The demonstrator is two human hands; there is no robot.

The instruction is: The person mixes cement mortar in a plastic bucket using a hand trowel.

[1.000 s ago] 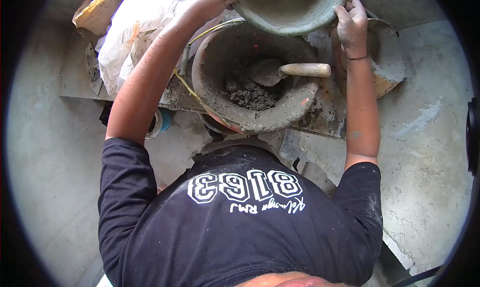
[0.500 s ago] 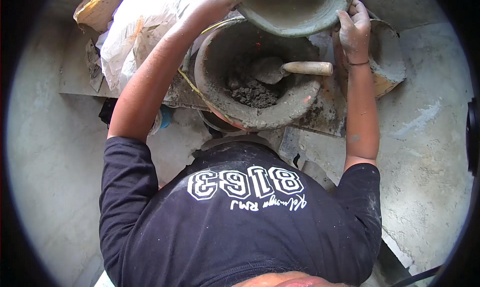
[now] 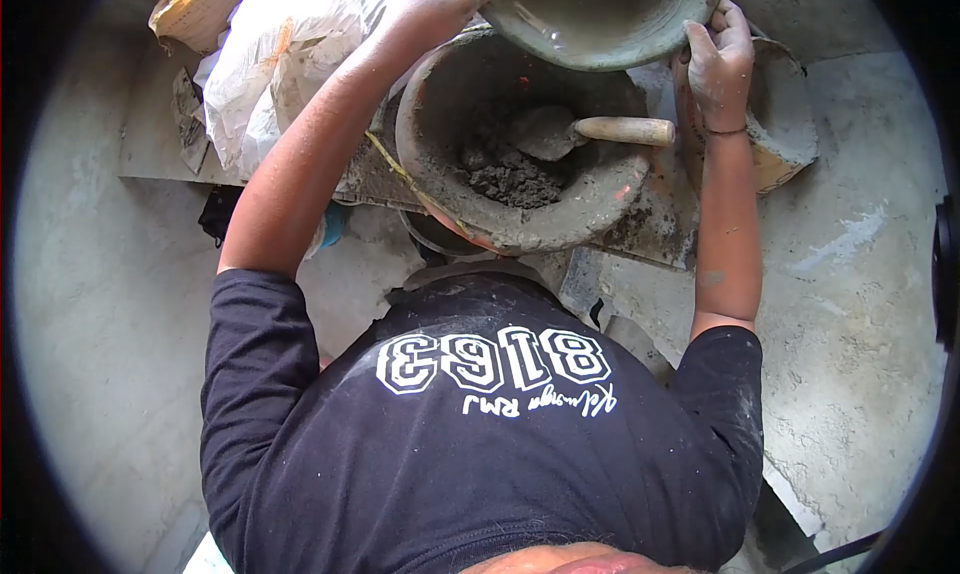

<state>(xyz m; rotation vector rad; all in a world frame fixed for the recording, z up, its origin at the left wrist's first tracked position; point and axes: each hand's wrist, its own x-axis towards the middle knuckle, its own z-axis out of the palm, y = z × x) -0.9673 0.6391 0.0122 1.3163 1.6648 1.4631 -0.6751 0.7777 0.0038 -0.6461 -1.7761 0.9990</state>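
Between my two hands is a grey, mortar-stained basin with murky liquid inside; the top of the frame cuts it off. My left hand is closed on its left rim. On the right side, my right hand grips the rim with the thumb on the near face. Below the basin stands a wide bucket coated in cement, with dark wet mortar at the bottom. A trowel rests in it, its blade by the mortar and its wooden handle pointing right.
A white plastic sack stands left of the bucket. A torn yellowish bag is at the upper left. To the right, a dirty cut-open container stands close to my right forearm. A stained board lies under the bucket.
The basin has shifted slightly up and to the right in view, with both hands still on it. The bucket and trowel also appear slightly higher and further right.
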